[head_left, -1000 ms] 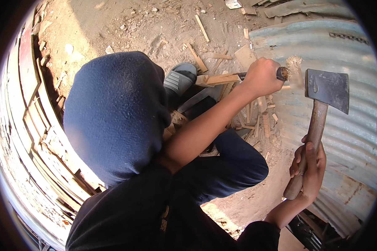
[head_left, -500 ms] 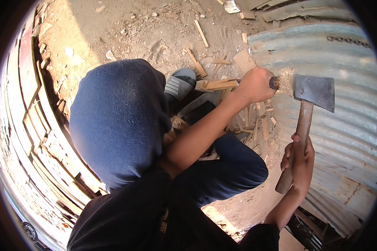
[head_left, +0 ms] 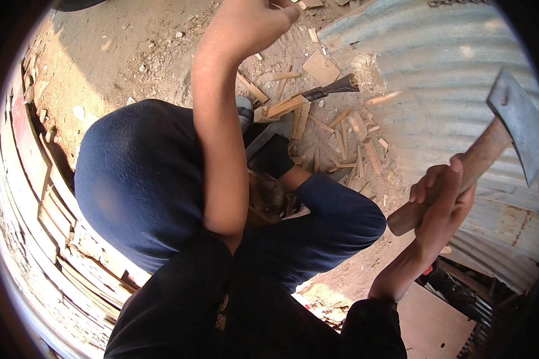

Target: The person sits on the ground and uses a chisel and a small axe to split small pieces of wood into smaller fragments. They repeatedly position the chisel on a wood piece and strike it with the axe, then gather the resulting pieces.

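My right hand [head_left: 442, 200] grips a hatchet [head_left: 478, 157] by its wooden handle, fingers wrapped round it, with the grey metal head up at the right. At the upper edge, over the dirt ground, is my left hand [head_left: 245, 27]; its fingertips are partly cut off, the visible fingers are apart and nothing shows in them. A long dark tool [head_left: 335, 86] with a frayed, straw-coloured end [head_left: 370, 73] lies by wood offcuts [head_left: 287, 107] beyond my bent leg. I cannot tell its exact kind. A broad dark blade [head_left: 272, 133] lies partly hidden beside it.
Wood scraps [head_left: 344, 137] litter the ground [head_left: 156, 36] in front of me. A corrugated metal sheet [head_left: 431, 60] covers the right side. Stacked boards [head_left: 48, 203] line the left. My blue-clad knee [head_left: 141, 179] rises close by, and a pale board [head_left: 437, 320] sits at lower right.
My left hand has let go of the dark tool and risen up and left. My right hand has tilted the hatchet outward to the right, away from the frayed end.
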Motion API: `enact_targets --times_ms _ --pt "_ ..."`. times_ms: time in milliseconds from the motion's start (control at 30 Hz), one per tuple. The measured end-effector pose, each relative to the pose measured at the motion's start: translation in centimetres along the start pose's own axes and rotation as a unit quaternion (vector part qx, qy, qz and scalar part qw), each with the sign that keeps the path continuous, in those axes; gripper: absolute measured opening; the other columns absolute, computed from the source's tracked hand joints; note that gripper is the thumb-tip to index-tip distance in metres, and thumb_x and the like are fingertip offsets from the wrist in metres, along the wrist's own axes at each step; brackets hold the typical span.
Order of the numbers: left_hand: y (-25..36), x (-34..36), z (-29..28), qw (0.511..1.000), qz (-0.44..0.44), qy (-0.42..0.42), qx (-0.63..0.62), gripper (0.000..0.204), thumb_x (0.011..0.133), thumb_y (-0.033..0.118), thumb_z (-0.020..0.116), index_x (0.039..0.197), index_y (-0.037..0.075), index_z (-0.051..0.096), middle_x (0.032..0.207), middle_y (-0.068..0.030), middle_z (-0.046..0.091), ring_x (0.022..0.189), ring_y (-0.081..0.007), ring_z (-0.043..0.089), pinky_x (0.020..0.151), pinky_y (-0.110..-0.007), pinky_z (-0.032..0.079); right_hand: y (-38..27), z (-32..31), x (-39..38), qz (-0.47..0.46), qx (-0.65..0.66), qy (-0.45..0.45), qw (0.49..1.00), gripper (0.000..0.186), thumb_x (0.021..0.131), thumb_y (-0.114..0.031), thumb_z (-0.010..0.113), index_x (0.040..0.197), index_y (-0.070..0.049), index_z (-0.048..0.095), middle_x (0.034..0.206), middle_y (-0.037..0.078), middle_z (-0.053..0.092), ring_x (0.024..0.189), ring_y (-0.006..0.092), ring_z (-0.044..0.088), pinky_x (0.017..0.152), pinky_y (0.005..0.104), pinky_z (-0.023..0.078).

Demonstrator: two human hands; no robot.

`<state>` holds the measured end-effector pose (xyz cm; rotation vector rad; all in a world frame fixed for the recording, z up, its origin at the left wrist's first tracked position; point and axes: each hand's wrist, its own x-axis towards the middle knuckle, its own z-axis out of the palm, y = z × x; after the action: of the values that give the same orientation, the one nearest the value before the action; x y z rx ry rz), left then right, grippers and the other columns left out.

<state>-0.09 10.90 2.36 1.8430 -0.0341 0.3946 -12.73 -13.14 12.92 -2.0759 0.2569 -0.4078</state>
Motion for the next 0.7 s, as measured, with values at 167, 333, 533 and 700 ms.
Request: enact_targets --times_ms 167,333,533,700 --pt "1.0 0.8 -2.0 0.962 -0.060 0.217 -0.155 0.024 0.089 0.018 0.056 0.105 0.000 0.060 0.086 -0.0085 0.066 0.067 -0.0116 0.058 0.061 -0.025 0.044 2.7 -0.5 -0.5 0.166 -0.117 -0.283 0.937 0.027 0.095 -0.025 0.052 0.107 -0.001 0.050 0.063 0.003 0.045 0.044 0.0085 0.042 0.041 0.0238 0.038" --pt "-1.6 0.1 -0.9 0.987 -0.069 -0.118 -0.086 0.056 0.077 0.034 0.072 0.123 0.006 0.054 0.113 -0.0136 0.064 0.100 -0.0227 0.063 0.087 -0.035 0.048 2.9 -0.1 -1.7 0.238 0.037 -0.216 0.946 0.031 0.095 -0.030 0.052 0.108 -0.001 0.051 0.064 0.004 0.047 0.042 0.0084 0.042 0.039 0.0234 0.038" --pt "-1.3 -1.8 10.3 0.963 0.172 -0.203 0.032 0.062 0.070 0.040 0.076 0.118 0.007 0.057 0.105 -0.0133 0.064 0.089 -0.0186 0.065 0.081 -0.033 0.048 6.2 -1.3 -4.1 0.314 0.222 -0.141 0.912 0.030 0.096 -0.032 0.051 0.104 -0.003 0.051 0.063 0.004 0.045 0.040 0.0088 0.040 0.036 0.0244 0.037" --pt "0.5 -1.8 13.7 0.905 -0.014 -0.370 -0.207 0.024 0.073 0.014 0.070 0.093 0.006 0.061 0.065 -0.0022 0.057 0.056 -0.0081 0.051 0.054 -0.024 0.042 11.7 -1.7 -6.3 0.383 0.269 -0.125 0.875 0.028 0.095 -0.033 0.052 0.100 -0.005 0.050 0.064 0.004 0.047 0.041 0.0090 0.041 0.038 0.0252 0.037"
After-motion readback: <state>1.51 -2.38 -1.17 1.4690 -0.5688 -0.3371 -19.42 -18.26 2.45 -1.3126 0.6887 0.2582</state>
